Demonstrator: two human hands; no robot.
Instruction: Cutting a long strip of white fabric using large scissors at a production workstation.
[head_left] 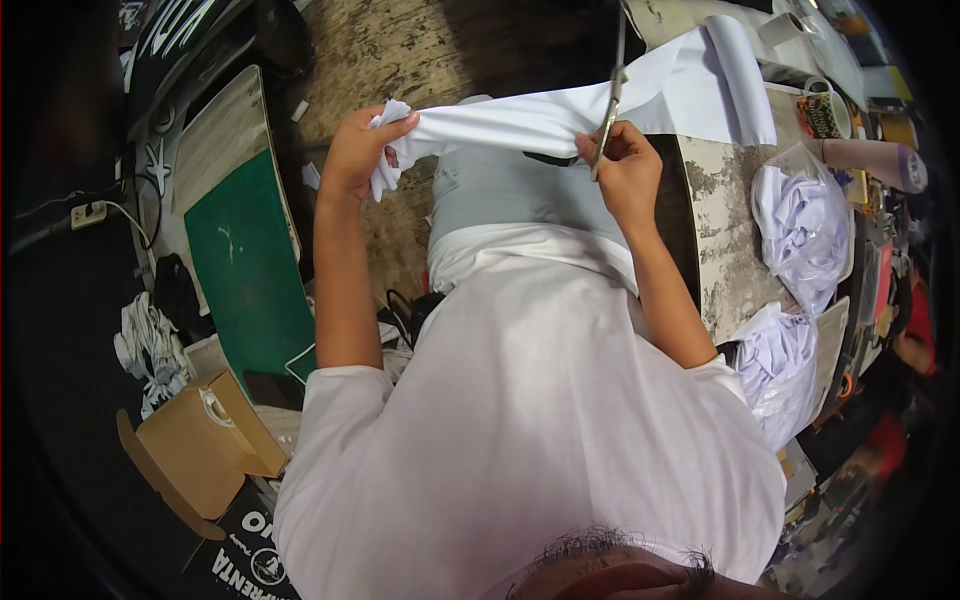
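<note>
A strip of white fabric (500, 122) stretches crosswise between my hands, over grey-blue trousers, joined at the right to a wider white piece with a rolled end (735, 80). My left hand (355, 150) grips the bunched, folded left end of the strip. My right hand (625, 175) has its fingers pinched at the strip, right of the middle. A long narrow metal tool (618, 75), perhaps scissors seen edge-on, runs from the top edge down over the fabric to these fingers; I cannot tell whether they grip it too.
Left are a green mat (240, 270), an open cardboard box (180, 440) and a power socket (88, 213). Right are bagged white fabric bundles (800, 225), a mug (830, 108) and a worn pale board (715, 230). Another person's red-clothed arm shows at the far right (912, 330).
</note>
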